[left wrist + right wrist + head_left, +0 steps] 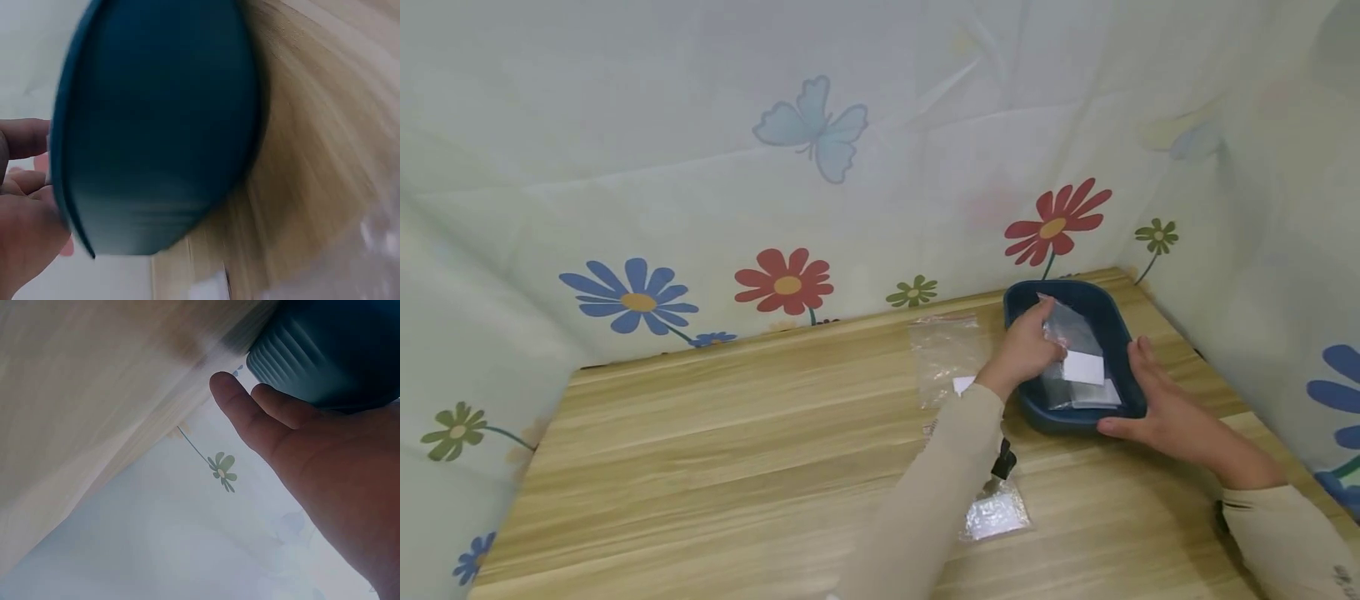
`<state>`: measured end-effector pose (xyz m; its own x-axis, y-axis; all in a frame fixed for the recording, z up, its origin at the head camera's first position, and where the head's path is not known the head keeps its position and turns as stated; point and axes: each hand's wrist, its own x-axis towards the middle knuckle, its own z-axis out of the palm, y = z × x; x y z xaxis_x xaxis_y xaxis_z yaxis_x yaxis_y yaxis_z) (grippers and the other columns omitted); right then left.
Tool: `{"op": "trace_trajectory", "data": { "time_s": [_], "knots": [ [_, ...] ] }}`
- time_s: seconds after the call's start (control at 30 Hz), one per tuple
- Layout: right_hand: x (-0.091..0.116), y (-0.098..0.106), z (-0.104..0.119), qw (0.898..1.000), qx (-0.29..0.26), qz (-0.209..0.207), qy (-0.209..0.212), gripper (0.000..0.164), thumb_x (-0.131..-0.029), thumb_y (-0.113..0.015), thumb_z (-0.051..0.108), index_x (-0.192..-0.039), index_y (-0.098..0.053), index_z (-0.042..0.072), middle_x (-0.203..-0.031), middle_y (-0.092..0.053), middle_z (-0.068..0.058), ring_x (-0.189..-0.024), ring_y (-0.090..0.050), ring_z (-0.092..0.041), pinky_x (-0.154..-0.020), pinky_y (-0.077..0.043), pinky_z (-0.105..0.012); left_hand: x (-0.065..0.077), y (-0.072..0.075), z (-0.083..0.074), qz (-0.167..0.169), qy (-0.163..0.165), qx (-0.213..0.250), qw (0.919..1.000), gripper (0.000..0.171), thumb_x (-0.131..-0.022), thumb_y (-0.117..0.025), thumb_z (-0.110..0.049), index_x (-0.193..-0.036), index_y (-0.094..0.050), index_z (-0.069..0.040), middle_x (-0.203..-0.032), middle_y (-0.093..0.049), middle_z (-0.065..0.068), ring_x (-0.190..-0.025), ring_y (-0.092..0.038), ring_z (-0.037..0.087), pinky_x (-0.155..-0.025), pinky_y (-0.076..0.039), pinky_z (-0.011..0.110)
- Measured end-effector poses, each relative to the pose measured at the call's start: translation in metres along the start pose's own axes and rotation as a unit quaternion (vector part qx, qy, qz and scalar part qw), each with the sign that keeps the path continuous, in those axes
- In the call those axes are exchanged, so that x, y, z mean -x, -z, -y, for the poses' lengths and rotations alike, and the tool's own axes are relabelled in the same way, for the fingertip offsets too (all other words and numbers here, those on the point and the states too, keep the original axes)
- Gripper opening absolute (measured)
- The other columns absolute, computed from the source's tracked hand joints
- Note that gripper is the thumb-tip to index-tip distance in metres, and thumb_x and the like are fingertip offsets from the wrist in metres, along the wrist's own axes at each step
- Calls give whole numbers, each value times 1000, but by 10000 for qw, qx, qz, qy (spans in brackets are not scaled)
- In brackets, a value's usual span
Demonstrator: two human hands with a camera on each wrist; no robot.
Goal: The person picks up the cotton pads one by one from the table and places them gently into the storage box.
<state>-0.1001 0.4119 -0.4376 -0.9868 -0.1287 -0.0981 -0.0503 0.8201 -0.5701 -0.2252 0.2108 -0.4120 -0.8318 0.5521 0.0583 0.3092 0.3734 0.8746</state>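
A dark blue oval tub [1116,325] stands toward the right end of the wooden table, with clear plastic bags holding white cards inside it. My left hand [1028,343] reaches over the tub's left rim and pinches a clear bag with a white card [1083,367]. Beneath that card lies another bagged pale piece [1096,393]. My right hand [1172,412] rests against the tub's right side, thumb near the front corner and fingers fairly straight. The left wrist view shows the tub's outer wall [156,125] hiding part of the left hand [28,219]. In the right wrist view, fingers extend beside the tub [325,350].
Another clear bag [943,354] lies left of the tub, partly behind my left forearm. Nearer the front lies a clear bag with a white piece [997,510], partly covered by my sleeve. Flower-printed cloth [865,208] hangs behind and beside the wooden table [700,467].
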Motion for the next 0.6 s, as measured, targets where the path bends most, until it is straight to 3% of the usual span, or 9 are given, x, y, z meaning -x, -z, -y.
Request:
{"op": "trace_trajectory", "data": {
  "time_s": [0.17, 0.3, 0.43, 0.6],
  "knots": [
    [1, -1, -1, 10000, 19, -9, 49, 126, -87, -79, 44, -156, 14, -4, -159, 25, -27, -139, -5, -64, -102, -20, -77, -3, -21, -5, 45, 261, -222, 9994, 74, -90, -72, -10, -156, -38, -8, -159, -38, 1, -142, -32, 8, -108, -31, 18],
    [1, -2, -4, 10000, -41, -20, 81, 126, -87, -79, 43, -156, 15, -3, -159, 26, -26, -140, -2, -64, -104, -18, -76, -3, -35, -6, 44, 330, -764, 9965, 71, -92, -69, -12, -155, -39, -5, -159, -38, 2, -142, -34, 8, -108, -30, 18],
    [0, -1, -3, 9998, -136, -30, 113, 126, -86, -80, 42, -156, 16, -1, -160, 26, -24, -140, -3, -64, -104, -18, -76, -4, -39, -6, 55, 404, -1364, 9898, 72, -91, -69, -12, -155, -37, -2, -159, -38, 6, -141, -36, 10, -108, -30, 17],
    [-1, -1, -1, 9999, -65, -17, 76, 126, -86, -80, 43, -156, 16, 0, -161, 25, -24, -139, -6, -65, -102, -20, -77, -2, -39, -9, 164, 658, -1500, 9864, 80, -88, -73, -12, -158, -33, -6, -159, -35, 6, -138, -40, 11, -104, -36, 18]
  ]
}}
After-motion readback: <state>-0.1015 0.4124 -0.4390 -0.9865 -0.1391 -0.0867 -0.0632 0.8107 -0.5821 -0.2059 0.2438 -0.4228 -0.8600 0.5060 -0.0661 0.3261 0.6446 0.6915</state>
